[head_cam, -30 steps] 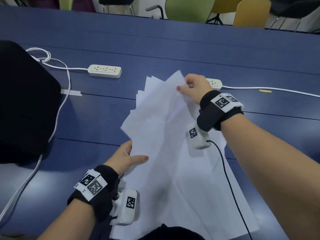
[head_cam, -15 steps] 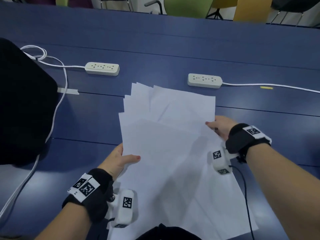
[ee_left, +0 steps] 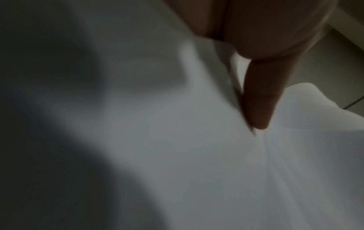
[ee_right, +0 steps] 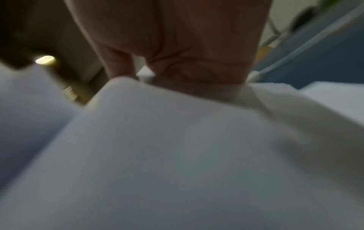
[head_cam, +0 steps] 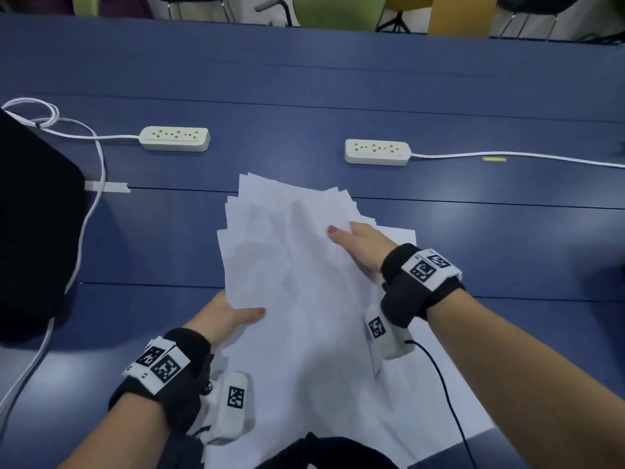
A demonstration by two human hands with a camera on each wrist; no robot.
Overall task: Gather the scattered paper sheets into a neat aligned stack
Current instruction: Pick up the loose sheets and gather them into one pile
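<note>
Two hands, two power strips, one loose pile of paper sheets (head_cam: 304, 299) (exact sheet count impossible to tell, at least five fanned corners visible at the far end).

Pile lying on the blue table (head_cam: 473, 79), between both wrists, near edge close to the body. White, blank, unaligned: far corners splayed like a fan, top layers buckled and lifted in soft waves, one wider sheet sticking out low on the right.

Left hand (head_cam: 223, 318) at the pile's left edge, thumb on top of the sheets, fingers tucked underneath, pinching the edge. From the left wrist, one finger (ee_left: 260, 99) pressed into a crease of the paper (ee_left: 177, 155).

Right hand (head_cam: 363, 247) at the right edge, thumb laid across the top sheet, remaining fingers hidden under the paper, gripping a few layers. From the right wrist, palm (ee_right: 187, 46) above bulging paper (ee_right: 177, 147); fingers not visible there.

Left power strip (head_cam: 175, 138) and right power strip (head_cam: 377, 152) beyond the pile, well apart, each with a white cord. Black bag (head_cam: 30, 231) at far left.
</note>
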